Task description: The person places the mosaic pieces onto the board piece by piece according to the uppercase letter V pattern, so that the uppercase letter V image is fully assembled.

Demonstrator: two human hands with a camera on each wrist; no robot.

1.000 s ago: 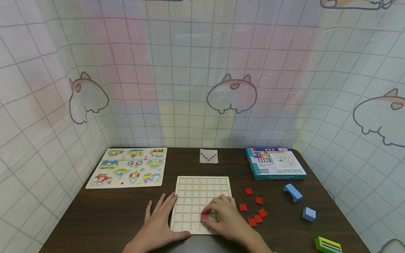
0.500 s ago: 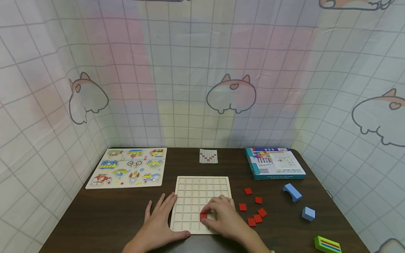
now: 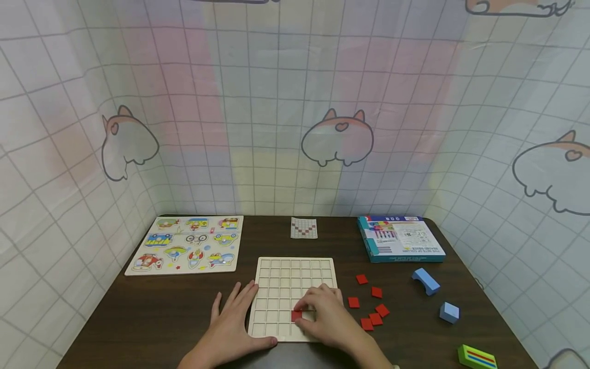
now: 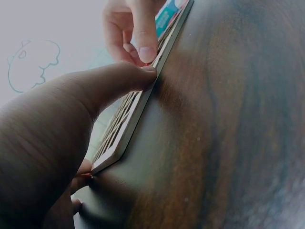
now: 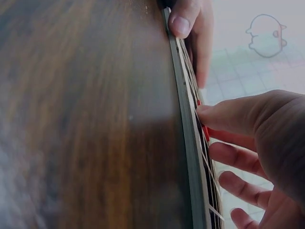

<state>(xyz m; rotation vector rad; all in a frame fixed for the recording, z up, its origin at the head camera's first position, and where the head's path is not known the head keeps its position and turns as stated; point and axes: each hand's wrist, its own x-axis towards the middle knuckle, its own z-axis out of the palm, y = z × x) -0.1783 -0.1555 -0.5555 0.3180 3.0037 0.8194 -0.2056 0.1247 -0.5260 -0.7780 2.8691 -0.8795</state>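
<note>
Your right hand pinches a red tile on the grid board, little changed since a second ago

In the head view, your right hand (image 3: 329, 319) pinches the red tile (image 3: 296, 316) between thumb and forefinger, in the second row from the near edge of the board (image 3: 278, 287), at about the middle column. Compared with a second ago, the tile's face looks a deeper red; your hands have kept their places. The tile is square, so it has no long axis; its sides run along the grid lines. Your left hand (image 3: 232, 323) lies with its fingers spread at the board's left edge and its thumb at the near edge. To the right of the board you have six loose red tiles (image 3: 376, 292) on the table (image 3: 138, 318), and beyond the board lies a small patterned card (image 3: 303, 228).

In the left wrist view, your left thumb rests on the board's near edge, which slants from lower left to upper right. Your right hand's fingertips are just beyond, with a sliver of red beside them.

In the right wrist view, you see the tile nearly edge-on, a thin red strip roughly in line with the board's edge, with your thumb on it. You cannot tell from here whether it sits fully in its cell.
</note>
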